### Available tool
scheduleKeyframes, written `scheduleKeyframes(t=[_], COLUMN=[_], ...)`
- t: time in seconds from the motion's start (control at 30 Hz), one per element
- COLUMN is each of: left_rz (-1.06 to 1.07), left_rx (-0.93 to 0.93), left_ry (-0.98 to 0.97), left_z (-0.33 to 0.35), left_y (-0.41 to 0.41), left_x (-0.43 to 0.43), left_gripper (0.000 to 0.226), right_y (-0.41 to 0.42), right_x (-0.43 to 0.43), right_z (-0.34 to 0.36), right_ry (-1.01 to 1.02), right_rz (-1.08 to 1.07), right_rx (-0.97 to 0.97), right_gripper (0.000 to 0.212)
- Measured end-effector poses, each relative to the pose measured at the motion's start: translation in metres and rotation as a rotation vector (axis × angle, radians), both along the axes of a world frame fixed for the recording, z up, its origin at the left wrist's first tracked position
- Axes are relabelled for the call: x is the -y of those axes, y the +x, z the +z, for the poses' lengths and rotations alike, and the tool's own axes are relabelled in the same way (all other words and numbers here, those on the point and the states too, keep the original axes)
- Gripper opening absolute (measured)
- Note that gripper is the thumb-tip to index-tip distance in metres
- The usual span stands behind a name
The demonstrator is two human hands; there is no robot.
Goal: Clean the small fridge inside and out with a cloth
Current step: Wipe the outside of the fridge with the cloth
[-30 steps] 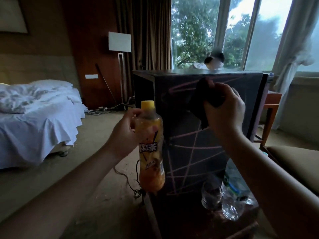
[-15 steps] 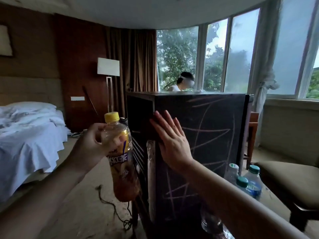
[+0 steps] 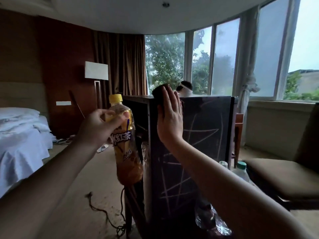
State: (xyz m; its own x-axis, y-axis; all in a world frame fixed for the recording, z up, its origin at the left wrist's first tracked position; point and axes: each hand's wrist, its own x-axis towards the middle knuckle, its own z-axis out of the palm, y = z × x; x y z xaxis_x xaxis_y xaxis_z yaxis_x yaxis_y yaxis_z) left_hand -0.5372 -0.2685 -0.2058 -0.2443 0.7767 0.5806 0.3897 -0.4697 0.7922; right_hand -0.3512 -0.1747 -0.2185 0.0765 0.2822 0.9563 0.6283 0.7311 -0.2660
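Note:
The small black fridge (image 3: pixel 207 135) stands in front of me, its near face covered in pale scribbled lines. My right hand (image 3: pixel 170 121) lies flat, fingers together and pointing up, pressing a dark cloth (image 3: pixel 159 91) against the fridge's upper left corner. The cloth bulges out above my fingertips at the top edge. My left hand (image 3: pixel 100 125) grips the upper part of a yellow-capped tea bottle (image 3: pixel 126 152), held upright in the air just left of the fridge. The fridge's left side looks open and dark inside.
Several water bottles (image 3: pixel 241 171) stand at the fridge's lower right. A padded chair (image 3: pixel 284 175) is on the right and a bed (image 3: pixel 20 144) on the left. A power cord (image 3: pixel 103 214) trails over the carpet. A person's head (image 3: pixel 185 87) shows behind the fridge.
My right hand went from bunching the cloth on the fridge face to pressing it flat, sliding up to the top corner. My view tilted upward. The left hand kept the bottle.

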Motion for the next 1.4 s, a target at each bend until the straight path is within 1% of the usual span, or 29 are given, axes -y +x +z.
scheduleKeyframes(t=[0.07,0.1,0.13,0.2,0.23,0.33,0.43,0.5,0.53,0.6,0.67,0.73,0.8,0.87,0.93,1.0,1.03,1.07,1.13,1.17,1.23,1.27,1.33,1.4], left_rz=[-0.012,-0.011,-0.006,-0.003,0.000,0.004,-0.008,0.014,0.025,0.040,0.039,0.040,0.046,0.047,0.053,0.043,0.034,0.026,0.024,0.029,0.040,0.048,0.058,0.052], left_rx=[0.005,-0.003,-0.014,-0.031,-0.038,-0.071,-0.066,-0.075,-0.076,-0.065,-0.048,-0.033,-0.023,-0.015,-0.015,-0.004,-0.005,-0.019,-0.073,-0.095,-0.125,-0.135,-0.122,-0.070], left_ry=[-0.013,-0.020,-0.022,-0.011,-0.001,0.025,0.020,0.023,0.022,0.010,-0.009,-0.032,-0.035,-0.025,-0.016,0.000,0.013,0.026,0.054,0.058,0.053,0.037,0.000,-0.038], left_z=[-0.001,-0.002,-0.003,-0.009,-0.013,-0.020,-0.019,-0.017,-0.017,-0.019,-0.022,-0.024,-0.026,-0.025,-0.025,-0.027,-0.027,-0.029,-0.029,-0.028,-0.026,-0.027,-0.030,-0.037], left_y=[0.005,0.007,0.009,0.009,0.008,0.000,-0.005,-0.007,-0.007,-0.006,-0.002,0.001,0.001,0.002,0.001,-0.001,-0.002,-0.003,-0.005,-0.006,-0.011,-0.012,-0.014,-0.014], left_x=[-0.006,-0.010,-0.013,-0.019,-0.021,-0.025,-0.027,-0.029,-0.030,-0.033,-0.034,-0.035,-0.036,-0.034,-0.031,-0.026,-0.022,-0.017,-0.006,-0.001,0.004,0.004,0.001,-0.002], left_gripper=[0.096,0.094,0.090,0.080,0.080,0.093,0.093,0.092,0.092,0.091,0.087,0.088,0.094,0.095,0.093,0.093,0.094,0.094,0.092,0.090,0.087,0.085,0.088,0.098], right_y=[0.021,0.037,0.053,0.084,0.100,0.141,0.179,0.194,0.195,0.184,0.162,0.125,0.082,0.056,0.064,0.094,0.111,0.130,0.169,0.186,0.209,0.215,0.219,0.215], right_x=[-0.008,-0.017,-0.027,-0.048,-0.059,-0.082,-0.098,-0.099,-0.098,-0.096,-0.089,-0.071,-0.044,-0.025,-0.026,-0.042,-0.051,-0.060,-0.078,-0.084,-0.093,-0.096,-0.098,-0.092], right_z=[0.002,0.004,0.006,0.008,0.009,0.015,0.027,0.033,0.034,0.033,0.026,0.011,-0.008,-0.025,-0.028,-0.023,-0.019,-0.015,-0.009,-0.009,-0.012,-0.014,-0.018,-0.022], right_ry=[0.063,0.086,0.089,0.046,0.004,-0.106,-0.139,-0.221,-0.259,-0.254,-0.225,-0.176,-0.072,-0.001,0.030,0.029,0.009,-0.035,-0.191,-0.296,-0.490,-0.543,-0.579,-0.583], right_rz=[0.033,0.046,0.040,-0.011,-0.041,-0.035,-0.019,-0.038,-0.069,-0.107,-0.086,-0.049,-0.022,0.019,0.049,-0.019,-0.095,-0.189,-0.357,-0.408,-0.440,-0.429,-0.402,-0.378], right_rx=[0.118,0.147,0.134,-0.013,-0.109,-0.335,-0.426,-0.477,-0.487,-0.478,-0.433,-0.325,-0.096,0.155,0.313,0.353,0.320,0.246,0.062,-0.017,-0.176,-0.255,-0.349,-0.383], right_gripper=[0.050,0.050,0.050,0.053,0.053,0.047,0.049,0.055,0.057,0.058,0.061,0.057,0.052,0.056,0.061,0.066,0.068,0.070,0.072,0.072,0.069,0.064,0.056,0.052])
